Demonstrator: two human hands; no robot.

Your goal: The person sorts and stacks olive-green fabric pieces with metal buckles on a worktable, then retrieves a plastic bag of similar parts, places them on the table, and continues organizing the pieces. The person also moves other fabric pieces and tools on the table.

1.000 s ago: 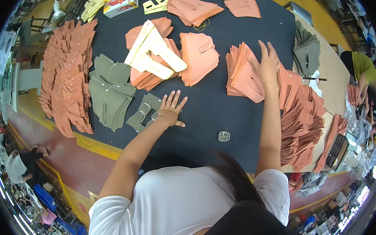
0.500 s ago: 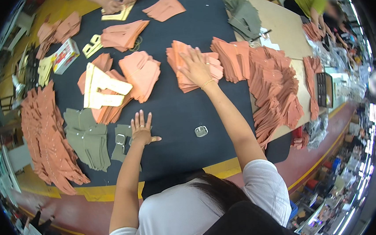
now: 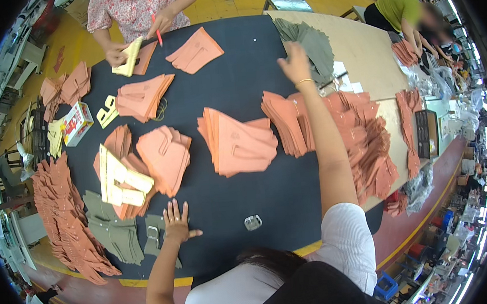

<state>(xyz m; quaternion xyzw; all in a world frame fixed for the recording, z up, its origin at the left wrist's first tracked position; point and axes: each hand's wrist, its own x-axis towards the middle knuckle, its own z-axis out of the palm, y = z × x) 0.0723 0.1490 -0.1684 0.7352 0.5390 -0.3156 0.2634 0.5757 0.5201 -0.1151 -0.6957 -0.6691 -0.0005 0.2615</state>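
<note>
Salmon-coloured cut pieces are spread in stacks over the black counter [image 3: 233,90]. The left hand [image 3: 176,223] is laid flat with its fingers spread, resting on the edge of a small grey-green cut piece [image 3: 154,239] near the counter's near edge, with a larger pile of grey-green pieces [image 3: 112,233] just beside it. The right hand [image 3: 295,63] is stretched far forward with the fingers loosely open, held above the counter and pinching nothing; a thin bangle is worn at the wrist. It is nearest to the grey-green stack [image 3: 309,44] at the far right of the counter, though whether that stack is touched cannot be told. Below the right forearm a salmon stack [image 3: 287,123] is fanned out, and a further salmon stack [image 3: 237,141] lies in the middle. A small metal clip [image 3: 253,222] lies alone between the two arms. Cream templates [image 3: 117,182] are set on a salmon pile at the left. Across the counter, another person's hands [image 3: 115,52] are seen holding a cream template and a red pen.
</note>
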